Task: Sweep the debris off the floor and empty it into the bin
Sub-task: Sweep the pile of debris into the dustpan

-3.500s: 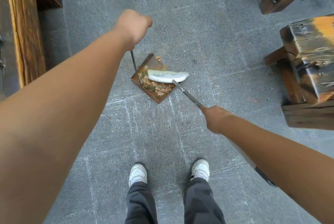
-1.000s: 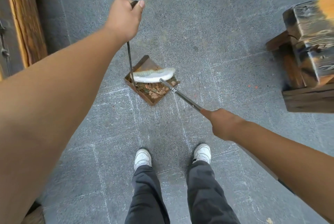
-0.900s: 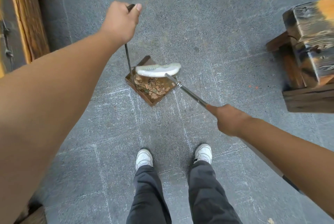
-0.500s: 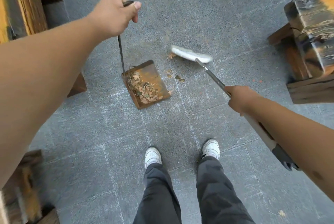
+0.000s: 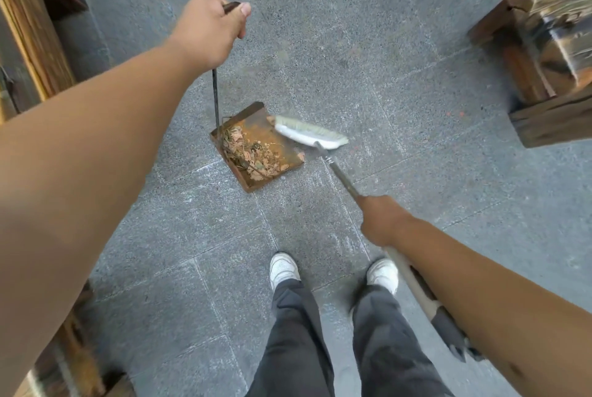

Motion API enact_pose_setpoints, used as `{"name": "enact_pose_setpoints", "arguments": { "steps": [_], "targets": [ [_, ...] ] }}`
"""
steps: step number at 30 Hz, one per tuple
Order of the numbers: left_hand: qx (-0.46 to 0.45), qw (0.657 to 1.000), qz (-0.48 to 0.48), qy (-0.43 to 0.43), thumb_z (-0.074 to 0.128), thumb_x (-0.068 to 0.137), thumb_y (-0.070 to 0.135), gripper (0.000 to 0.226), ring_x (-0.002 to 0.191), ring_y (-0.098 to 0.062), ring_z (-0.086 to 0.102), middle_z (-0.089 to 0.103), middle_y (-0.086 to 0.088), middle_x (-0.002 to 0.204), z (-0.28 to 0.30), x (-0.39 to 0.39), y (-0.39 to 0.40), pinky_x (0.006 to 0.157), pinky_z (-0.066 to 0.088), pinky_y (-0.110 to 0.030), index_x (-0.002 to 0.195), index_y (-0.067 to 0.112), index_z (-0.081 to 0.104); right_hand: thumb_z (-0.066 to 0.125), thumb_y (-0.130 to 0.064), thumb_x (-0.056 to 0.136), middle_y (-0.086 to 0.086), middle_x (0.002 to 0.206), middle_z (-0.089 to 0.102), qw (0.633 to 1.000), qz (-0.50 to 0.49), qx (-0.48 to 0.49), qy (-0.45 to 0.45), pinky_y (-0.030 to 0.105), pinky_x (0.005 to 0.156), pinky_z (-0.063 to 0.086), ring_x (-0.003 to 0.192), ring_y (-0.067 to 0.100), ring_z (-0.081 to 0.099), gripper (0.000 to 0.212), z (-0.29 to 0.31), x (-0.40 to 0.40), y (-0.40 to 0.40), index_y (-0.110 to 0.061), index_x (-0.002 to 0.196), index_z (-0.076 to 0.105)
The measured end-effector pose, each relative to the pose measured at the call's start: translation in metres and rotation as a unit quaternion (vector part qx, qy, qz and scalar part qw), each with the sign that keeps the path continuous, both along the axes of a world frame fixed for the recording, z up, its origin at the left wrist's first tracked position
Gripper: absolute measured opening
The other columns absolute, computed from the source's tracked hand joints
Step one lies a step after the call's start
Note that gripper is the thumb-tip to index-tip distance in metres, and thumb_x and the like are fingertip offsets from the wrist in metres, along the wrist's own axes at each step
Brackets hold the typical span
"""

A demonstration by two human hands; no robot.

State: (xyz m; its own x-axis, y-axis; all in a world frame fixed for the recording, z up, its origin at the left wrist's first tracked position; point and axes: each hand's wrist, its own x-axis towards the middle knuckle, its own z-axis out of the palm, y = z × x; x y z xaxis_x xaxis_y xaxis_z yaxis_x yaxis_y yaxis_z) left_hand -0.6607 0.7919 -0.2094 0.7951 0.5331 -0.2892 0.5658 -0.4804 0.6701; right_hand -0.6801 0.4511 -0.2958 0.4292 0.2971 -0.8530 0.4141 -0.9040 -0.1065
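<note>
Left hand [image 5: 208,29] clenched around top of thin dark handle [image 5: 215,98] of dustpan [image 5: 256,148]; pan sits on grey floor [image 5: 352,44] below and ahead of that hand, holding dry leaf debris [image 5: 251,153]. Right hand [image 5: 381,218] grasping broom stick [image 5: 339,174]; pale broom head [image 5: 309,136] ahead-left of that hand, touching pan's open edge. White shoes [image 5: 283,268] below right hand. No bin seen.

Grey speckled stone floor [image 5: 320,28], laid in square tiles with pale joints, under soft even light. Weathered wooden furniture [image 5: 551,44], dark and scorched-looking, beyond the right hand. Wooden frame [image 5: 35,44] left of the left hand; more worn timber [image 5: 73,361] beneath that forearm.
</note>
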Motion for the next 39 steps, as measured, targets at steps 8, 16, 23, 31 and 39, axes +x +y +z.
{"name": "enact_pose_setpoints", "arguments": {
  "steps": [8, 16, 23, 31, 39],
  "targets": [
    [0.011, 1.000, -0.005, -0.002, 0.042, 0.098, 0.043, 0.042, 0.044, -0.015, 0.034, 0.040, -0.001, 0.056, 0.001, 0.007, -0.016, 0.045, 0.028, -0.025, 0.064, 0.021, 0.053, 0.047, -0.003, 0.089, 0.005, 0.091, 0.054, 0.995, 0.002, 0.077, 0.070, 0.029, 0.059, 0.049, 0.074, 0.023, 0.057, 0.064, 0.018, -0.020, -0.016, -0.028, 0.147, 0.037],
    [0.009, 1.000, -0.001, -0.007, 0.043, 0.097, 0.046, 0.041, 0.046, -0.015, 0.034, 0.040, -0.001, 0.057, -0.002, 0.001, -0.020, 0.047, 0.028, -0.025, 0.065, 0.022, 0.052, 0.043, -0.001, 0.091, 0.001, 0.075, 0.044, 0.998, 0.046, 0.022, -0.048, 0.023, 0.042, 0.036, 0.060, 0.017, 0.050, 0.070, 0.028, 0.031, -0.042, -0.030, 0.152, 0.024],
    [0.006, 1.000, -0.001, -0.011, 0.044, 0.097, 0.045, 0.041, 0.046, -0.015, 0.033, 0.039, -0.002, 0.058, -0.005, -0.014, -0.016, 0.045, 0.027, -0.025, 0.064, 0.023, 0.052, 0.041, -0.003, 0.092, 0.006, 0.080, 0.047, 0.988, 0.113, -0.056, -0.088, 0.034, 0.060, 0.051, 0.074, 0.025, 0.057, 0.059, 0.010, 0.034, -0.040, -0.011, 0.150, 0.027],
    [0.008, 1.000, 0.005, -0.005, 0.044, 0.097, 0.047, 0.041, 0.047, -0.013, 0.036, 0.041, 0.000, 0.058, -0.006, -0.028, -0.012, 0.047, 0.030, -0.024, 0.064, 0.023, 0.053, 0.045, -0.002, 0.089, 0.004, 0.082, 0.051, 0.997, 0.079, -0.001, 0.015, 0.025, 0.046, 0.043, 0.063, 0.017, 0.055, 0.065, 0.016, -0.003, -0.033, -0.025, 0.149, 0.032],
    [-0.008, 1.000, -0.002, 0.003, 0.045, 0.098, 0.043, 0.039, 0.048, -0.014, 0.037, 0.043, -0.001, 0.058, 0.001, -0.042, -0.015, 0.048, 0.030, -0.026, 0.066, 0.022, 0.055, 0.042, -0.003, 0.093, 0.003, 0.078, 0.047, 0.996, 0.047, -0.001, -0.082, 0.028, 0.050, 0.046, 0.061, 0.018, 0.054, 0.071, 0.035, 0.016, -0.051, -0.032, 0.154, 0.020]
  ]
}}
